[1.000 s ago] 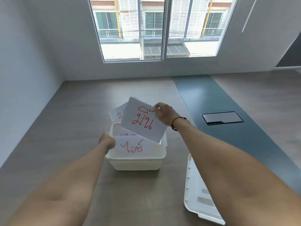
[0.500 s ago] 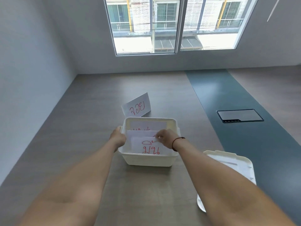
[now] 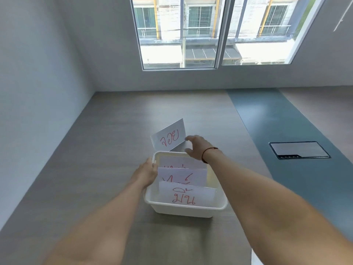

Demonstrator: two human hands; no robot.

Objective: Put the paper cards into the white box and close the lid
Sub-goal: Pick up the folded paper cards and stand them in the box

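Three red-lettered cards (image 3: pixel 187 196) upright in white box (image 3: pixel 183 209) | right hand (image 3: pixel 198 148) grip apart | left hand (image 3: pixel 148 174) grip seemingly on rim

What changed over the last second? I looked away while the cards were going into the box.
The right hand lowered the front card into the white box, let it go, and moved on toward the standing card behind the box, fingers open, not yet holding it. The left hand stayed at the box's left rim; the two cards behind stayed put.

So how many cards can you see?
4. Three stand in the box: front, middle, back. One stands behind it. More may be hidden.
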